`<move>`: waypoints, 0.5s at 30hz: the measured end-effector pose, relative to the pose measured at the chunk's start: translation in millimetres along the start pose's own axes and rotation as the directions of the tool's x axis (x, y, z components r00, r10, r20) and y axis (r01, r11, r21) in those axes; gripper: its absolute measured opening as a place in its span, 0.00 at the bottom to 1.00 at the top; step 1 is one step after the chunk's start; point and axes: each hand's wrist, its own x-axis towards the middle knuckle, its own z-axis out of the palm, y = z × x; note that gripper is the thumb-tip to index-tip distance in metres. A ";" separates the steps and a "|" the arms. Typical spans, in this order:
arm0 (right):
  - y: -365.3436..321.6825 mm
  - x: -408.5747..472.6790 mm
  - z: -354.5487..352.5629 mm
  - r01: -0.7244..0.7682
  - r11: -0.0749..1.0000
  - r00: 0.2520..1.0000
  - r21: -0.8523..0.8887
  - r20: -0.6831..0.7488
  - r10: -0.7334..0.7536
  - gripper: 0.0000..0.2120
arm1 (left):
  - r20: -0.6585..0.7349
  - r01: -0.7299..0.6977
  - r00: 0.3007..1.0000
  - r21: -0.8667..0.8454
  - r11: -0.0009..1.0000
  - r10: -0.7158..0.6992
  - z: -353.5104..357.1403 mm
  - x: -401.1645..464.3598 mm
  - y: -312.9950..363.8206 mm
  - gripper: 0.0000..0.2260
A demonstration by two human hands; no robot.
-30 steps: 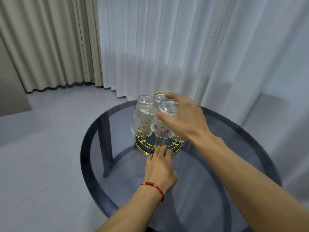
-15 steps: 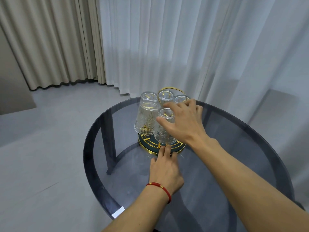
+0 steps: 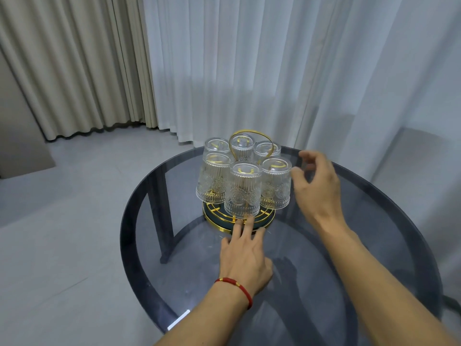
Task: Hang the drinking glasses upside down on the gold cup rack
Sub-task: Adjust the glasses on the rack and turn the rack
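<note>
Your right hand point(image 3: 316, 188) has let go of the last glass point(image 3: 243, 189); its grip is released. Six glasses hang upturned on the rack point(image 3: 239, 218) mid-desk. Left hand point(image 3: 245, 255), fingers straight, steadies the base. Task looks finished.

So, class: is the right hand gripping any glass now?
No: the right hand hovers open beside the nearest glass, touching nothing.

Six glasses point(image 3: 243, 189) are hanging upside down on the gold rack point(image 3: 238, 219). The left hand point(image 3: 243, 255) is resting its fingertips on the rack's near rim; the right hand point(image 3: 315, 186) is hovering loosely curled just right of the rack.
</note>
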 end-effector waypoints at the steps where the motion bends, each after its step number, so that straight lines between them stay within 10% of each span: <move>1: 2.3 0.3 -0.2 0.010 1.000 0.999 -0.006 0.054 -0.010 0.18 | 0.003 -0.001 1.000 0.003 1.000 0.001 -0.2 0.6 -0.3 0.28; 7: 8.8 -0.6 14.0 0.112 0.994 0.953 0.015 0.280 -0.112 0.28 | -0.007 0.013 1.000 0.040 0.999 -0.013 1.3 0.1 1.6 0.27; 15: 16.8 9.7 6.7 0.121 0.992 0.968 0.015 0.220 -0.122 0.26 | -0.004 0.013 1.000 0.083 0.996 -0.013 4.1 -0.1 1.1 0.26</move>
